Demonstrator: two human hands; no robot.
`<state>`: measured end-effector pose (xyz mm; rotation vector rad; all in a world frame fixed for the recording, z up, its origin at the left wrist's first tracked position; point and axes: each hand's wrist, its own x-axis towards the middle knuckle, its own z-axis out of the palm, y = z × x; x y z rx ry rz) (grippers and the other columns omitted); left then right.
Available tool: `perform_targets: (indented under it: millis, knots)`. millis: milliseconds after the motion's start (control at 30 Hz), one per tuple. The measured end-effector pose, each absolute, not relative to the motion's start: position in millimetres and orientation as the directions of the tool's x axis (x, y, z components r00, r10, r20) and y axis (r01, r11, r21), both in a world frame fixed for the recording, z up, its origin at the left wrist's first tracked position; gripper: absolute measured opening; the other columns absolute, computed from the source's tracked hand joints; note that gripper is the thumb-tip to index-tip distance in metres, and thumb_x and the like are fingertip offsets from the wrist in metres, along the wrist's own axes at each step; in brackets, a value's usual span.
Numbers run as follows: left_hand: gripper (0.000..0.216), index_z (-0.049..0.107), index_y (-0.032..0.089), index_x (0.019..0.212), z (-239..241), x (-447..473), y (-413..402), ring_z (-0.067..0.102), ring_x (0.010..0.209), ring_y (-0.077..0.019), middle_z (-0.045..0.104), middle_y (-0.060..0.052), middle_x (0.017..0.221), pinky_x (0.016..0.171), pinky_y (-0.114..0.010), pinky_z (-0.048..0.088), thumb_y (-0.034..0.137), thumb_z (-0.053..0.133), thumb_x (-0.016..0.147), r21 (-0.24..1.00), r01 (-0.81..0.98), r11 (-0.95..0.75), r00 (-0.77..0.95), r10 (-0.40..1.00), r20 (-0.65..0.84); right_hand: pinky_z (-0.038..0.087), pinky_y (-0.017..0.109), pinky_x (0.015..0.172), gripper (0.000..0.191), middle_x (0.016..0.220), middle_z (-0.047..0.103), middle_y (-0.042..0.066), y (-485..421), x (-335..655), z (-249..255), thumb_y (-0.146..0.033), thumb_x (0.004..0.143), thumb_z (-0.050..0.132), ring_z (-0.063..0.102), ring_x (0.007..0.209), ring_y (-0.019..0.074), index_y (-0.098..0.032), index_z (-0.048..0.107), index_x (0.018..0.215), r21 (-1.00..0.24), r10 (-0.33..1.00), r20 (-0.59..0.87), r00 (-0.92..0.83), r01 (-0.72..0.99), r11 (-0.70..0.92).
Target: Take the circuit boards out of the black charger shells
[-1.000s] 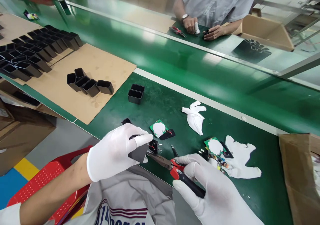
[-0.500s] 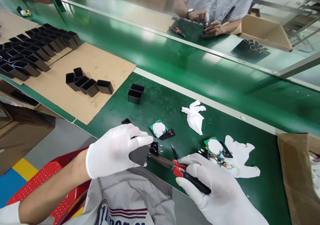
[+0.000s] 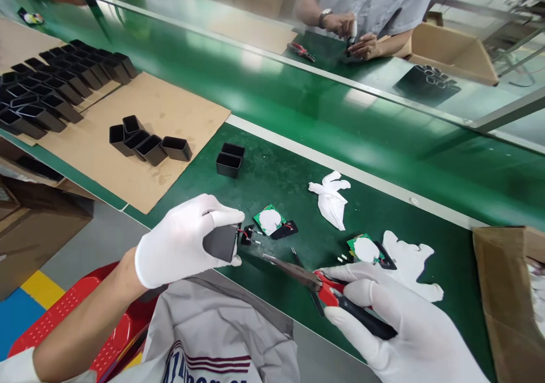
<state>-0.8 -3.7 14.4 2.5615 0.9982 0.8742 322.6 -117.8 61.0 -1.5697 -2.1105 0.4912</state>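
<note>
My left hand [image 3: 183, 241], in a white glove, grips a small black plastic housing [image 3: 220, 242] above the near edge of the green bench [image 3: 276, 179]. A small black part with red wires [image 3: 247, 234] sticks out of the housing's right end. My right hand [image 3: 404, 326], also gloved, holds red-and-black long-nose pliers [image 3: 323, 289]. Their thin tip points left toward the housing and stops a short way from it. A green circuit board with a white disc [image 3: 270, 219] lies just beyond the housing. A second such board [image 3: 364, 248] lies above my right hand.
Two empty black housings [image 3: 230, 159] stand mid-bench; more lie on cardboard [image 3: 140, 139] and in rows [image 3: 46, 88] at left. Loose white gloves [image 3: 332, 198] [image 3: 411, 264] lie on the bench. A cardboard box [image 3: 511, 292] stands at right. Across the conveyor a person's hands [image 3: 355, 34] work.
My left hand has lifted the housing up and to the left. My right hand has drawn the pliers back to the right, away from the housing. The person opposite has raised both hands.
</note>
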Motion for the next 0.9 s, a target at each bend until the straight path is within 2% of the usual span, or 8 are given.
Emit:
perform_targets:
  millis: [200, 267, 400, 567, 700, 900]
  knots:
    - [0.074, 0.063, 0.027, 0.13, 12, 17, -15, 0.078, 0.089, -0.017, 0.079, -0.001, 0.113, 0.081, -0.029, 0.064, 0.024, 0.104, 0.07, 0.47, 0.46, -0.753, 0.604, 0.654, 0.457, 0.063, 0.028, 0.074, 0.016, 0.104, 0.077, 0.003, -112, 307, 57, -0.029, 0.105, 0.07, 0.077, 0.087, 0.0159, -0.027, 0.067, 0.089, -0.542, 0.943, 0.171, -0.284, 0.772, 0.331]
    - [0.074, 0.062, 0.027, 0.131, 12, 18, -15, 0.078, 0.088, -0.0171, 0.079, -0.001, 0.113, 0.081, -0.029, 0.064, 0.024, 0.104, 0.07, 0.48, 0.459, -0.748, 0.608, 0.658, 0.445, 0.06, 0.031, 0.071, 0.023, 0.095, 0.073, 0.004, -108, 306, 57, -0.03, 0.105, 0.07, 0.073, 0.081, 0.017, -0.025, 0.064, 0.083, -0.514, 0.936, 0.203, -0.289, 0.782, 0.353]
    - [0.075, 0.061, 0.027, 0.131, 10, 18, -15, 0.078, 0.088, -0.0174, 0.079, -0.001, 0.114, 0.078, -0.029, 0.064, 0.02, 0.103, 0.07, 0.475, 0.465, -0.747, 0.603, 0.66, 0.448, 0.047, 0.032, 0.06, 0.034, 0.072, 0.06, -0.001, -105, 306, 55, -0.036, 0.104, 0.072, 0.058, 0.064, 0.0165, -0.024, 0.058, 0.075, -0.398, 0.912, 0.266, -0.312, 0.826, 0.399]
    - [0.06, 0.062, 0.026, 0.131, 8, 18, -15, 0.078, 0.087, -0.0178, 0.079, -0.003, 0.114, 0.077, -0.03, 0.064, 0.021, 0.095, 0.081, 0.453, 0.481, -0.751, 0.6, 0.659, 0.454, 0.037, 0.03, 0.059, 0.042, 0.068, 0.055, -0.003, -109, 309, 49, -0.039, 0.107, 0.069, 0.048, 0.06, 0.0142, -0.024, 0.047, 0.074, -0.339, 0.911, 0.23, -0.342, 0.85, 0.404]
    - [0.058, 0.063, 0.024, 0.13, 7, 18, -14, 0.076, 0.086, -0.0184, 0.079, -0.003, 0.112, 0.076, -0.03, 0.063, 0.025, 0.094, 0.082, 0.418, 0.484, -0.769, 0.612, 0.639, 0.467, 0.035, 0.03, 0.058, 0.047, 0.067, 0.053, -0.003, -110, 307, 49, -0.044, 0.111, 0.062, 0.046, 0.059, 0.0142, -0.025, 0.041, 0.073, -0.267, 0.911, 0.218, -0.351, 0.876, 0.402]
    - [0.055, 0.064, 0.023, 0.131, 4, 18, -13, 0.076, 0.087, -0.0194, 0.08, -0.005, 0.111, 0.075, -0.031, 0.063, 0.025, 0.092, 0.084, 0.401, 0.488, -0.775, 0.623, 0.632, 0.462, 0.04, 0.03, 0.059, 0.045, 0.07, 0.055, -0.002, -112, 303, 48, -0.049, 0.114, 0.053, 0.051, 0.06, 0.0149, -0.026, 0.044, 0.077, -0.275, 0.92, 0.197, -0.339, 0.881, 0.384]
